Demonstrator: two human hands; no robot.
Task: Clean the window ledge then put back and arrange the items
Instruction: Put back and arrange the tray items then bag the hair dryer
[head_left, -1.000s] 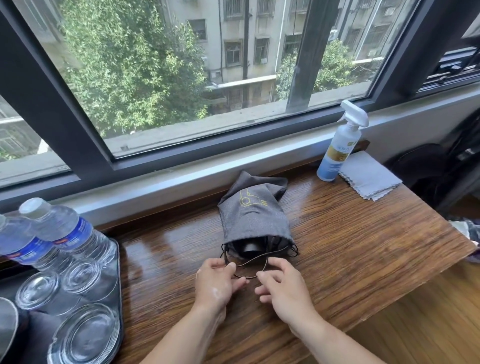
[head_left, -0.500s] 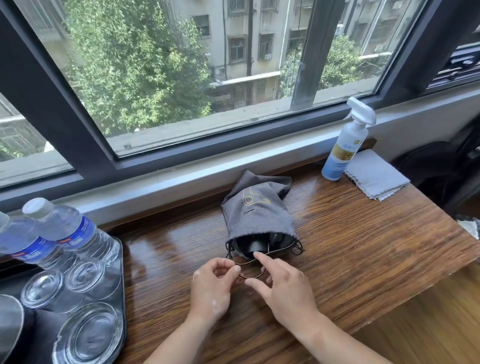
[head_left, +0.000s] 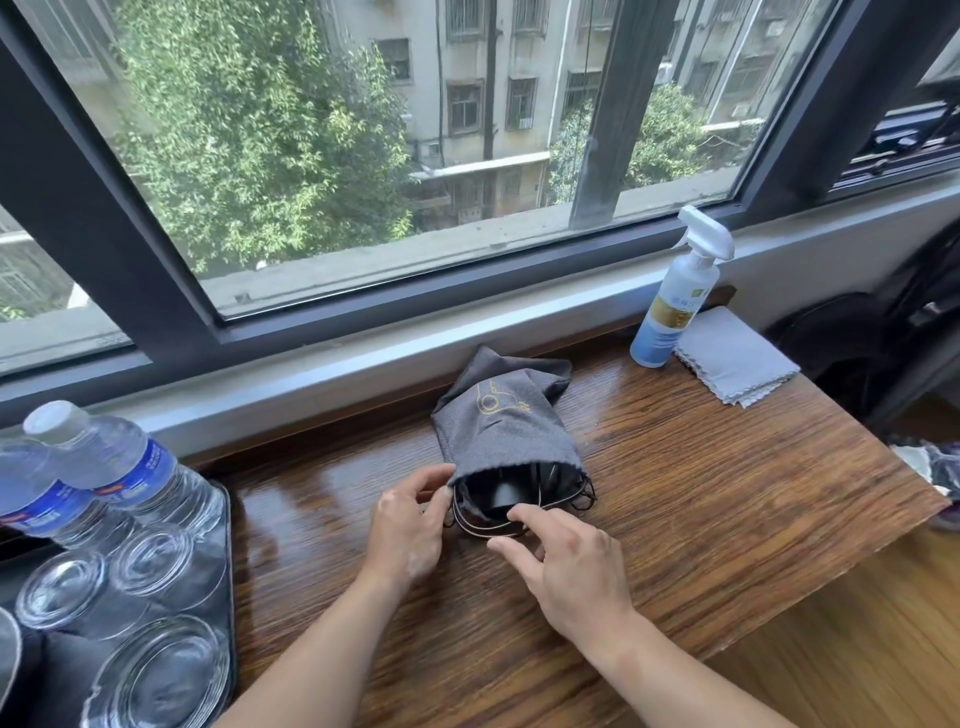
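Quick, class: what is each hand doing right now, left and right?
Left hand: pinching the grey pouch at its mouth.
Right hand: fingers at the cord; whether they pinch it cannot be told.

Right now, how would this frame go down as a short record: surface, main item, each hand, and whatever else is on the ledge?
surface: wooden ledge under the window
main item: grey drawstring pouch, lying flat, mouth open toward the person, something dark inside
hands: left hand pinches the pouch's mouth edge; right hand has fingertips on the cord, grip unclear
far right: spray bottle upright beside a folded cloth
left: tray with water bottles and upturned glasses
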